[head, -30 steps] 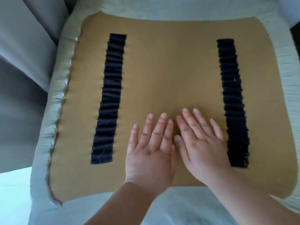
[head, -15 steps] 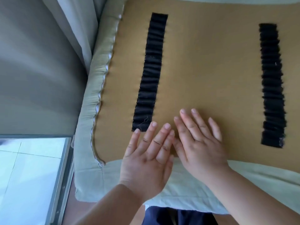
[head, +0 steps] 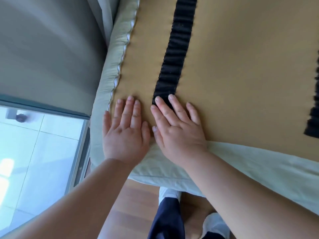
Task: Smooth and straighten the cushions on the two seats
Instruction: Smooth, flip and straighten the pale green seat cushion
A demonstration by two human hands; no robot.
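A seat cushion (head: 241,69) with a tan face and a pale green ruffled border fills the upper right. Two black gathered strips run along it: the left strip (head: 177,49) and a right strip (head: 313,121) cut by the frame edge. My left hand (head: 125,131) lies flat with straight fingers on the tan fabric near the front left corner. My right hand (head: 177,130) lies flat beside it, its fingertips touching the near end of the left strip. Both palms overlap the front border.
Grey upholstery (head: 51,49) rises left of the cushion. Below it a metal frame (head: 81,152) bounds bright pale floor tiles. Wooden floor (head: 138,204), my dark trouser leg (head: 167,219) and white shoes show under the cushion's front edge.
Both hands have slid left across the tan fabric, from the middle toward the front left corner. The view has swung left and down, bringing the floor and my feet into sight.
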